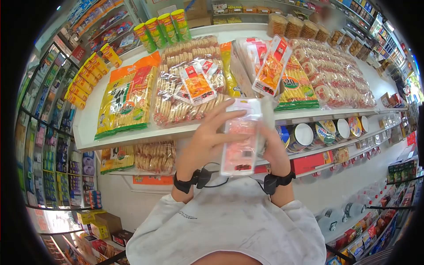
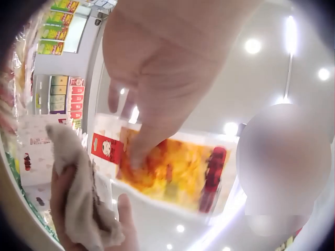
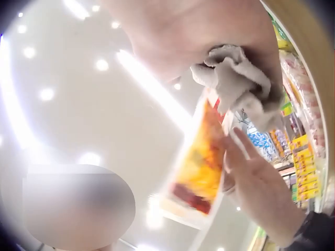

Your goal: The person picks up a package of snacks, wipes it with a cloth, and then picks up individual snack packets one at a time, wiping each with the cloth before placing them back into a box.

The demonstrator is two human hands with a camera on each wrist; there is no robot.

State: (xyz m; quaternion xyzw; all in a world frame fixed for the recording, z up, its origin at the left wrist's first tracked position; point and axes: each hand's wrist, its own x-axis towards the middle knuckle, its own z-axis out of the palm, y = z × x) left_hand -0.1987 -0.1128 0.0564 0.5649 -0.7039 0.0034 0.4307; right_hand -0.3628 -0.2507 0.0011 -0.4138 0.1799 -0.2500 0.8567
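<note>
My left hand [image 1: 205, 139] pinches a flat snack packet [image 1: 238, 152], its thumb across the orange printed side and its fingers spread over the pale back. That pale back faces up in the head view; the orange picture [image 2: 178, 167] with a red label shows in the left wrist view. A crumpled grey cloth [image 3: 238, 86] is bunched in my right hand [image 1: 276, 152], whose fingers curl around it. In the left wrist view the cloth [image 2: 78, 188] is close beside the packet's red-labelled end.
Similar packets [image 1: 269, 66] are piled on the white display shelf [image 1: 176, 130], with a few more [image 1: 196, 84] on bagged round biscuits. Yellow bags of sticks [image 1: 128, 97] lie left. Green-yellow canisters [image 1: 168, 28] and biscuit jars [image 1: 293, 27] line the back; round tubs [image 1: 304, 134] sit below.
</note>
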